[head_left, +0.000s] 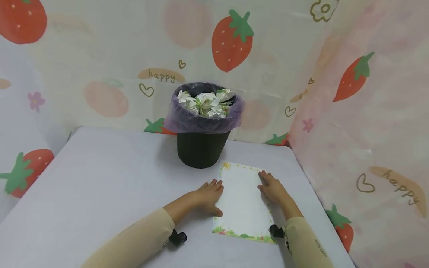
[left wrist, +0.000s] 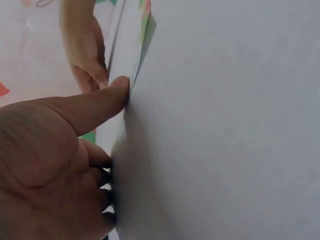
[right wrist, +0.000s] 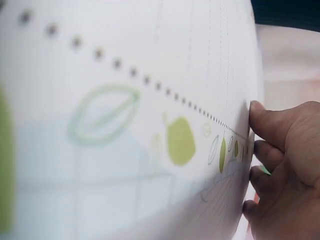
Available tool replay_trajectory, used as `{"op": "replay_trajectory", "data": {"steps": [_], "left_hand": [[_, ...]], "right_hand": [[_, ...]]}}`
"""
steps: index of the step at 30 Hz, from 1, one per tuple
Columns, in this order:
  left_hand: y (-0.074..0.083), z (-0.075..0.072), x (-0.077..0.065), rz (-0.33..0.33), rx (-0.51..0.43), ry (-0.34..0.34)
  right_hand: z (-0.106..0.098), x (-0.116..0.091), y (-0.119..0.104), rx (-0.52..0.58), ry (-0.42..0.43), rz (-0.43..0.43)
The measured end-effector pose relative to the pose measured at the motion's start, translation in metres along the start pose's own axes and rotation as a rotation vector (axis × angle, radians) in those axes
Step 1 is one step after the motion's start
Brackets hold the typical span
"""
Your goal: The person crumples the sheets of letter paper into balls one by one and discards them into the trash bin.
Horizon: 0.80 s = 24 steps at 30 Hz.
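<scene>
A sheet of paper [head_left: 244, 203] with a printed border of a sun, dots and plants lies on the white table. My left hand [head_left: 208, 195] rests at its left edge, fingers extended and thumb apart; in the left wrist view the thumb [left wrist: 107, 100] touches down by the paper's edge. At the right edge, toward the upper corner, my right hand [head_left: 273, 189] touches the sheet with its fingertips. Up close in the right wrist view, the paper's border [right wrist: 180, 140] shows leaves and fruit, and the right hand [right wrist: 290, 160] is at its far end.
Behind the sheet stands a black bin [head_left: 201, 150] lined with a purple bag [head_left: 204, 125]. Crumpled papers [head_left: 208, 102] fill it near the rim. Strawberry-print cloth [head_left: 117, 44] surrounds the white table [head_left: 100, 178] at the back and sides. A small black camera sits on each wrist.
</scene>
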<state>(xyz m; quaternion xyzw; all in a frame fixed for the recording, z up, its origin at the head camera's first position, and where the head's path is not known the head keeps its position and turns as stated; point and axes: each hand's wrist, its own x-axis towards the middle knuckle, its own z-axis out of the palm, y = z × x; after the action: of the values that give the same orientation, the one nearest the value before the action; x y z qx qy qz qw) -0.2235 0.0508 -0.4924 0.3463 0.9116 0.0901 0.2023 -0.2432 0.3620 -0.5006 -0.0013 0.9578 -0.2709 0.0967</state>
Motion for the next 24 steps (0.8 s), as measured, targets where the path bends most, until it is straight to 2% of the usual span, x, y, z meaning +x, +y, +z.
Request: {"op": "replay_trajectory", "data": {"steps": [3,7,11,17,20,24], "left_hand": [[0.0,0.004,-0.013,-0.021,-0.011,0.021],[0.0,0.015,-0.02,-0.058,-0.058,0.079],[0.003,0.02,-0.028,-0.081,-0.124,0.133],[0.005,0.025,-0.034,-0.087,-0.169,0.169],[0.007,0.024,-0.035,-0.095,-0.169,0.181],[0.01,0.022,-0.035,-0.094,-0.165,0.189]], "right_hand": [[-0.002,-0.001,-0.002,0.017,-0.001,0.015],[0.001,0.0,-0.004,-0.03,-0.001,0.012],[0.006,-0.001,-0.008,-0.072,0.052,-0.017],[0.007,-0.007,-0.015,0.082,0.152,-0.024],[0.003,-0.008,-0.017,0.089,0.153,-0.01],[-0.002,-0.007,-0.01,0.042,0.085,0.021]]}}
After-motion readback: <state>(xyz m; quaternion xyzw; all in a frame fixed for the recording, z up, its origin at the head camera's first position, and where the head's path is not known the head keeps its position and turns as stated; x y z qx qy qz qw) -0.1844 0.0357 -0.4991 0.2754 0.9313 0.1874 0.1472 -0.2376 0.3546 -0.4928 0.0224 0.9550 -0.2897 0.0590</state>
